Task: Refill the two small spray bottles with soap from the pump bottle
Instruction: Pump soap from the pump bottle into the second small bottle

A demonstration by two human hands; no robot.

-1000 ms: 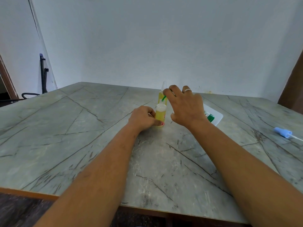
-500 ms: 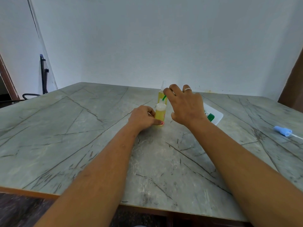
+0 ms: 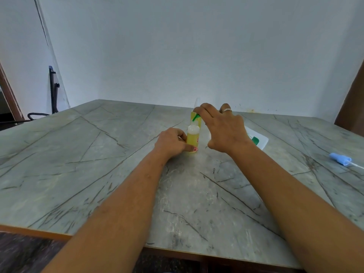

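Observation:
My left hand (image 3: 171, 143) grips a small uncapped spray bottle (image 3: 192, 140) of yellow liquid, upright on the table. My right hand (image 3: 226, 128) arches over the head of the white pump bottle (image 3: 259, 140), its fingers curled on top and its thumb hanging free. The green spout (image 3: 195, 117) pokes out under my index finger, just above the small bottle's mouth. Most of the pump bottle is hidden behind that hand. A second small spray bottle (image 3: 195, 116), yellow with a clear cap, stands right behind the first.
A blue spray head (image 3: 339, 159) with a thin white tube lies on the marble-patterned table (image 3: 98, 164) at the far right. The table's front edge runs close below my forearms. A white wall stands behind and a black chair at the far left.

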